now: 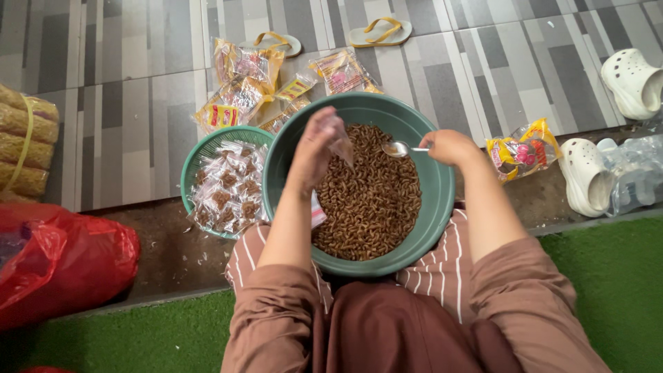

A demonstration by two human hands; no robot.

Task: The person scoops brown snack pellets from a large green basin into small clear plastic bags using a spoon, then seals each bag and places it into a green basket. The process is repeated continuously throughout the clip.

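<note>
Green plastic basin (435, 200) sits mid-frame on the lap, full of brown curled snacks (373, 200). I see the left hand (314, 148) pinching a small clear bag (342, 146) mouth-up over the basin, so spills fall back in. Right hand (449, 146) closed on a spoon (400, 148), bowl toward the bag. Smaller green basket (197, 155) at centre left holds filled packets (228, 193), within reach
</note>
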